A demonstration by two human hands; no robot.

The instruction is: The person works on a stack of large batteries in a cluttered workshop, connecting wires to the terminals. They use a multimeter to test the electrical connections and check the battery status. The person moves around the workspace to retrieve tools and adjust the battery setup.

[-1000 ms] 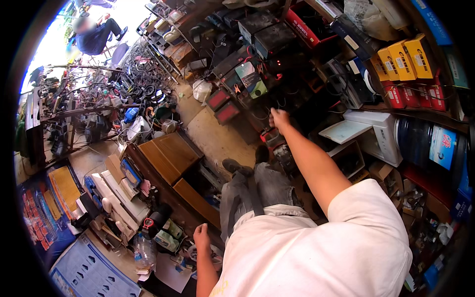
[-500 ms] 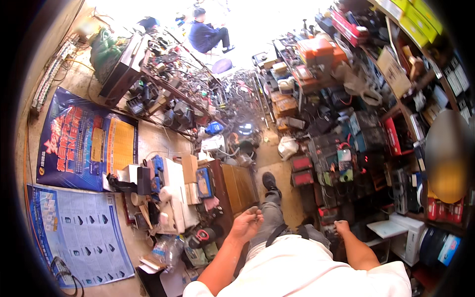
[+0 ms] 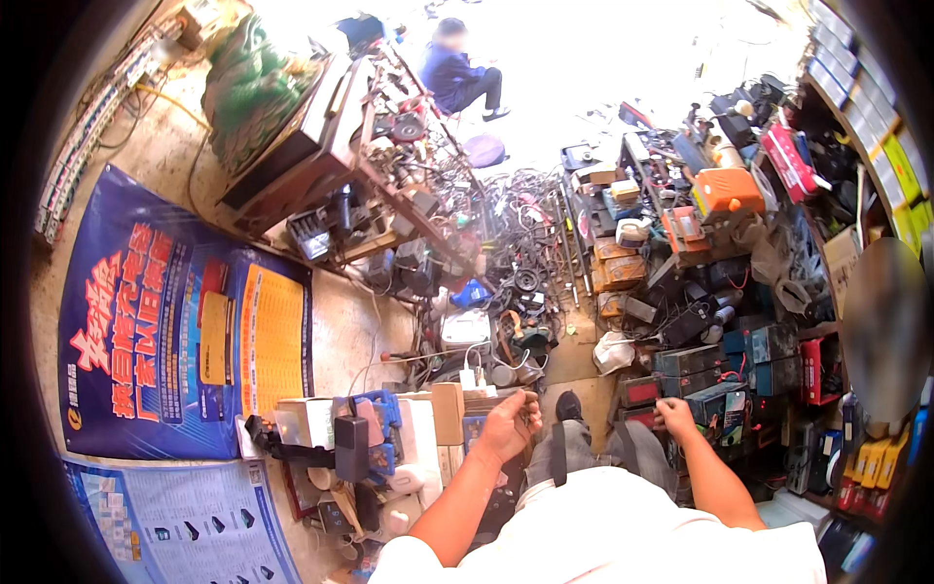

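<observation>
My left hand (image 3: 511,425) is raised beside the cluttered cabinet top, its fingers curled; I cannot make out what, if anything, is in it. A cardboard box (image 3: 447,409) and a white charger plug (image 3: 467,378) are just left of it. My right hand (image 3: 674,417) is closed near stacked red-fronted batteries (image 3: 639,391) and dark batteries (image 3: 688,362); whatever it may hold is hidden. My shoe (image 3: 569,404) shows on the narrow floor between them.
A person (image 3: 452,83) in blue sits outside the bright opening. Loose cables (image 3: 525,234) and parts crowd the left of the passage. Orange machines (image 3: 728,195) and shelves (image 3: 842,68) stand right. A poster (image 3: 146,321) hangs on the left wall.
The view has swung up and left toward the opening. My left hand has risen from low beside the cabinet. My right hand has drawn back from the batteries' wires.
</observation>
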